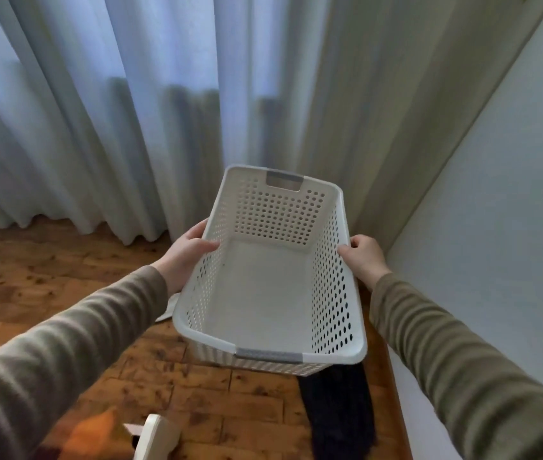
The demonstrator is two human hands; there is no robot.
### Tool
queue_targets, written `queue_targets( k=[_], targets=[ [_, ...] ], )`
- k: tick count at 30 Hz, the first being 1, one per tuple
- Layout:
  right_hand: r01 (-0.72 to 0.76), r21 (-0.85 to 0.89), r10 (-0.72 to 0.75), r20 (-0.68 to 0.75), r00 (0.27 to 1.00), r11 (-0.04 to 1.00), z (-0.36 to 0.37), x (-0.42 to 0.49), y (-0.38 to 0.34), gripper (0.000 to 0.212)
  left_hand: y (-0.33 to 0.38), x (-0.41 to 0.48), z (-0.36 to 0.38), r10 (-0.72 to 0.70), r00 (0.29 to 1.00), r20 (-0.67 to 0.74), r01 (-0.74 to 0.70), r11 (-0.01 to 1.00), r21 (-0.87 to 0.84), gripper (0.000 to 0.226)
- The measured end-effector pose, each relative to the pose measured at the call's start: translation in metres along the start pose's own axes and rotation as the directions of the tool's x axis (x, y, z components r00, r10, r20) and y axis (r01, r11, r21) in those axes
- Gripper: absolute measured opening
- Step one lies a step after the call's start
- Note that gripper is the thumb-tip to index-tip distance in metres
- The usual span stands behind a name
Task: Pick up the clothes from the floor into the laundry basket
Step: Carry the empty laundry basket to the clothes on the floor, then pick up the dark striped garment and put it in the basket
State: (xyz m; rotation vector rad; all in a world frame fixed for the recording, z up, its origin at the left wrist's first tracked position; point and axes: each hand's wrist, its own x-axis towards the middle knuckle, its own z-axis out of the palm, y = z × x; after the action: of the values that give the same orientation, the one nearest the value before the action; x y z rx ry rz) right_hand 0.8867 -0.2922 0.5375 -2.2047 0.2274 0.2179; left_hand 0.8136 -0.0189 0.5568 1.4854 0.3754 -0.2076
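The person holds a white perforated laundry basket (pixel 273 277) out in front of them with both hands, one on each long side. The left hand (pixel 185 252) is clamped on the left rim, thumb hooked over the edge into the basket and fingers wrapped around the outside. The right hand (pixel 363 257) grips the right rim the same way, closed tight on the plastic. Both arms wear olive-brown knit sleeves (pixel 74 340).

The basket is tilted, its open top turned toward the person, so the bare bottom and the dotted far wall show plainly. Nothing lies inside it. Grey handle grips sit at the near and far ends of the rim.

Below the basket's near end, a dark garment (pixel 340 413) lies stretched on the wooden floor (pixel 47 260), close to the baseboard of the white wall (pixel 496 227) on the right. A pale piece of cloth (pixel 168 310) peeks out on the floor just beside the basket's left side, mostly hidden behind it.

Long pale curtains (pixel 114 111) hang behind, reaching down to the floor. At the bottom edge, a cream-coloured object (pixel 155 436) juts into view; I cannot tell what it is.
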Motion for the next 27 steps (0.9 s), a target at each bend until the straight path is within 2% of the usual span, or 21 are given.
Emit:
queue_targets(
  k=[8, 12, 21, 27],
  targets=[
    [-0.111, 0.033, 0.11, 0.024, 0.994, 0.993, 0.034, 0.034, 0.029, 0.028, -0.027, 0.04, 0.0, -0.04, 0.999, -0.008, 0.04, 0.999, -0.005, 0.049],
    [-0.145, 0.04, 0.143, 0.06, 0.988, 0.989, 0.053, 0.052, 0.054, 0.017, -0.052, 0.055, 0.008, -0.104, 0.994, -0.017, 0.104, 0.994, -0.013, 0.05],
    [-0.212, 0.045, 0.201, 0.172, 0.964, 0.976, 0.136, 0.108, 0.167, 0.024, -0.18, 0.125, 0.016, -0.194, 0.978, -0.077, 0.197, 0.98, 0.029, 0.058],
    [-0.25, 0.067, 0.237, 0.157, 0.959, 0.966, 0.213, 0.151, 0.26, 0.026, -0.284, 0.183, 0.016, -0.2, 0.977, -0.074, 0.203, 0.978, 0.05, 0.051]
  ],
)
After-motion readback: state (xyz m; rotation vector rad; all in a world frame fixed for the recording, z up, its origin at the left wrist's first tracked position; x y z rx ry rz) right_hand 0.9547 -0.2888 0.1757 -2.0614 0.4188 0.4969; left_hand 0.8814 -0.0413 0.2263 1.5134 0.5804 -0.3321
